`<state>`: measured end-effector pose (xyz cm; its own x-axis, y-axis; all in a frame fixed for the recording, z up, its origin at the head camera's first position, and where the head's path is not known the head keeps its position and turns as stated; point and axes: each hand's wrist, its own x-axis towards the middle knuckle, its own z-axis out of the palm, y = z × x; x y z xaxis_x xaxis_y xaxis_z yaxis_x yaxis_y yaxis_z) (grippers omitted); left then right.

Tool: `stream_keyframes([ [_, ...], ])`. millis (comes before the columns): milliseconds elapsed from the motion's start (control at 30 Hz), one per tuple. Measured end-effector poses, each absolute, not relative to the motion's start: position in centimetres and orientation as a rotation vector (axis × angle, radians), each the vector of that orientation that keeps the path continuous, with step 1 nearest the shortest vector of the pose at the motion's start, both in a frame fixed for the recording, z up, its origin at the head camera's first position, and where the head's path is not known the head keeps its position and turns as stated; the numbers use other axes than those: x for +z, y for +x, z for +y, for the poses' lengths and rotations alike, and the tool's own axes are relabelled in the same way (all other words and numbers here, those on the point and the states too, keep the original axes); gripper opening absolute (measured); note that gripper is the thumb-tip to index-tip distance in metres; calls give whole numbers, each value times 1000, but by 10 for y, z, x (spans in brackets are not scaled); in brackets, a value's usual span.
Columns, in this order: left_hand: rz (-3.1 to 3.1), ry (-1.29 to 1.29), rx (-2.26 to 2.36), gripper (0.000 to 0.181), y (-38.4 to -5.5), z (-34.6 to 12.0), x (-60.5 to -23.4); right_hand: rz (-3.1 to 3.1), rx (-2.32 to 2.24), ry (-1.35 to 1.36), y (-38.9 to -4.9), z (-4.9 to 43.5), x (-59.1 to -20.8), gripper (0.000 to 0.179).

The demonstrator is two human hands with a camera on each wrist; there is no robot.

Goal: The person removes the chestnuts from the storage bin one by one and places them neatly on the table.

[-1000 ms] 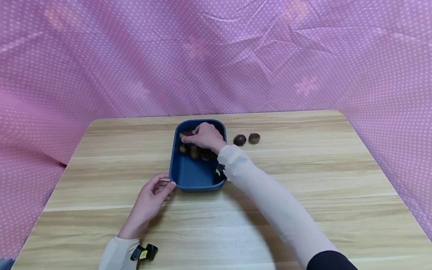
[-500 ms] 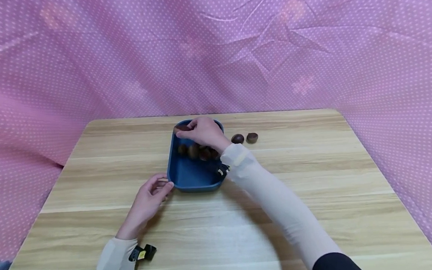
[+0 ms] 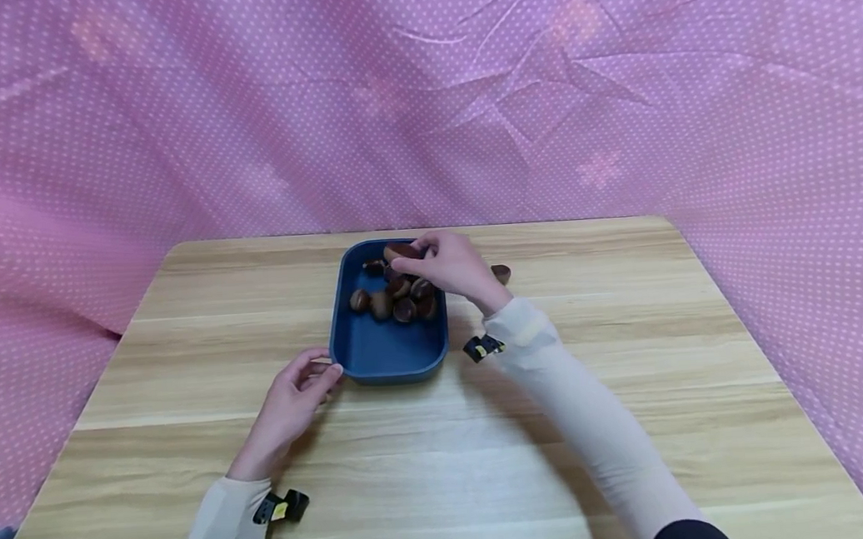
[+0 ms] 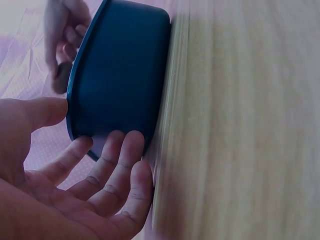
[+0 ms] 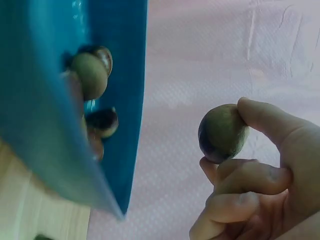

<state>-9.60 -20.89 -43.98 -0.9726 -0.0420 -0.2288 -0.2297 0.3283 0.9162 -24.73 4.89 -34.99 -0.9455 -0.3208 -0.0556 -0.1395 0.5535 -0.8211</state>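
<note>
My right hand [image 3: 457,268] pinches a brown chestnut [image 5: 222,132] between thumb and fingers, held over the far right part of a blue rectangular box [image 3: 389,360]. Several more chestnuts [image 3: 381,306] lie in the box's far half. At the near left corner, my left hand [image 3: 290,403] touches the box from outside. In the left wrist view its thumb [image 4: 50,111] is at the rim, and its loosely bent fingers [image 4: 117,165] rest against the outer wall.
On the wooden table [image 3: 416,479], a chestnut [image 3: 502,274] lies right of the box, partly behind my right hand. A pink dotted cloth [image 3: 421,120] hangs behind the table and along its sides.
My right hand has lifted a chestnut from inside the box and shifted right with it, uncovering the others. It now hides one of the two chestnuts on the table. My left hand stays put.
</note>
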Motion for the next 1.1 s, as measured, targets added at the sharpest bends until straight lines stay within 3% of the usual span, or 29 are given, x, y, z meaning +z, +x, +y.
stream_keyframes([
  [400, 2432, -256, 1704, 43, -96, -210, -439, 2668, -1338, -268, -248, 116, -364, 47],
  [733, 2417, -261, 1703, 43, -98, -211, -439, 2743, -1291, -176, -253, 164, -376, 61],
  [1100, 2421, -252, 1688, 43, -98, -211, -437, 2772, -1272, -105, -266, 193, -394, 62],
])
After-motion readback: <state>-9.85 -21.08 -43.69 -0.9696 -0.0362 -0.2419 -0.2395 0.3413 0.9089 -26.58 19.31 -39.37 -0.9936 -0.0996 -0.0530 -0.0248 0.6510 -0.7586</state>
